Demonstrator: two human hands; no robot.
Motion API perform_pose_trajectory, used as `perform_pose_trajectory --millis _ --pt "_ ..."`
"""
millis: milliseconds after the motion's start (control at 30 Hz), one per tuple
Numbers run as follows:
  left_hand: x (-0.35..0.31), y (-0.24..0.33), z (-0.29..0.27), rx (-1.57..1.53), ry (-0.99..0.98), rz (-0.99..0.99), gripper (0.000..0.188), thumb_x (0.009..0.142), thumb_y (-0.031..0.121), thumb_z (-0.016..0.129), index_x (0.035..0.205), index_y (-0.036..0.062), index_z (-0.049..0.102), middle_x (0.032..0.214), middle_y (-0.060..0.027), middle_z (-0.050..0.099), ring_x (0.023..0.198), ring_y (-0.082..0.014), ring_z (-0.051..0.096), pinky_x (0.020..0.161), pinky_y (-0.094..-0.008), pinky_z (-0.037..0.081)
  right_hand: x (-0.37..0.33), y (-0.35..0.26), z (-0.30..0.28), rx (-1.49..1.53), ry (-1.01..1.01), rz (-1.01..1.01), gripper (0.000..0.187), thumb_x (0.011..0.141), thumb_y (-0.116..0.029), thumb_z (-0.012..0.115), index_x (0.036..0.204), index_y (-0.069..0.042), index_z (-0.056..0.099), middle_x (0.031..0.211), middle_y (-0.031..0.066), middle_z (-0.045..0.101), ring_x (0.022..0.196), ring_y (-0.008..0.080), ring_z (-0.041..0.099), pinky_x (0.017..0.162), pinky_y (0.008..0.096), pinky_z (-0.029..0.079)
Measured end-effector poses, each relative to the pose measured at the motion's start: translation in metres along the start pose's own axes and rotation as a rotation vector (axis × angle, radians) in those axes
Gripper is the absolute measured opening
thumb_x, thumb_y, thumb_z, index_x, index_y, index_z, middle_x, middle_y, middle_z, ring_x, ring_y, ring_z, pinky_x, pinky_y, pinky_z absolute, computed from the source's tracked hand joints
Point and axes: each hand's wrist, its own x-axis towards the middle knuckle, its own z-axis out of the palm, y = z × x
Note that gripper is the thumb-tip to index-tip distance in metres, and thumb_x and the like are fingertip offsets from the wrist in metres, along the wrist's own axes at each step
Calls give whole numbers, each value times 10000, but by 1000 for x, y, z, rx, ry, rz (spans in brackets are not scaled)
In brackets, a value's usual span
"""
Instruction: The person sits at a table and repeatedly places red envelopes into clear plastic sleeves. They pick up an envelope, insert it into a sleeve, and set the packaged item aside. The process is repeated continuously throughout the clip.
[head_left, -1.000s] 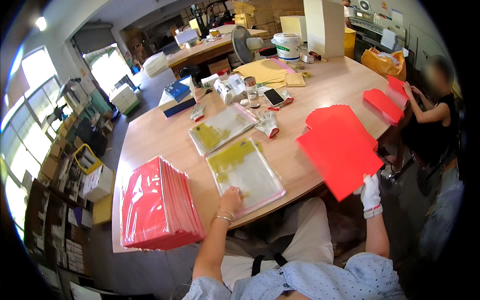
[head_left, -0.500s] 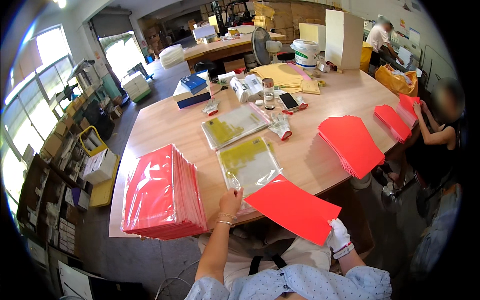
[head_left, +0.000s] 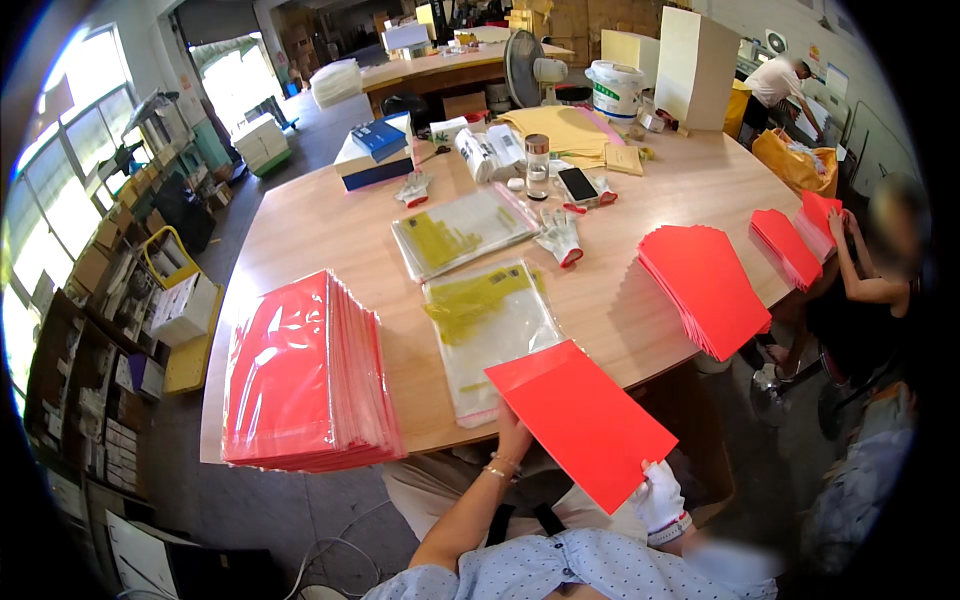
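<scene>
I hold a red sheet of paper, tilted, in front of the table's near edge. My right hand, in a white glove, is closed on its lower right corner. Bare, my left hand grips the sheet's left edge, the fingers mostly hidden behind it. Just beyond, a pile of clear plastic sleeves lies with its near right part under the sheet in my view. Another pile of clear sleeves lies farther back. At the left stands a tall stack of red sheets in clear sleeves.
Fanned red sheets lie on the table at right. Work gloves, a phone, a glass jar, blue boxes, a bucket and a fan stand or lie farther back. A co-worker sits at right handling red sheets.
My left hand has left the plastic sleeve and moved right to the red sheet's edge. The sheet has turned and tilted, its right end lower. My view has shifted slightly.
</scene>
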Motion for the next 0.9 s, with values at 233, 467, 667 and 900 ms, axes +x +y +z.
perform_pose_trajectory --millis 233,467,667,900 --pt "-89 -120 5 487 -396 166 356 873 214 579 1184 48 529 1167 -116 567 1063 -278 541 903 -420 433 16 25 12 -8 -22 93 153 919 -140 468 1067 -107 486 819 46 571 647 158 564 598 353 506" --pt "-79 -64 34 -383 -125 -622 222 904 213 573 1013 21 555 926 -62 618 840 -129 605 710 -281 507 117 52 32 332 -238 86 141 920 -173 493 1008 -65 514 978 121 595 895 288 621 826 440 523" --pt "-78 -31 -24 -331 -59 -646 389 921 236 503 1251 33 472 1184 -65 565 1074 -168 542 837 -322 463 99 30 40 -450 -310 202 124 915 -152 486 941 -48 549 882 61 599 779 195 621 691 332 521" --pt "-74 -14 -37 -425 -77 -708 391 964 336 413 1092 14 594 1047 -68 628 992 -132 564 817 -298 454 90 60 102 -1562 -459 -902 92 690 -118 607 754 -74 558 809 79 508 791 278 563 620 387 494"
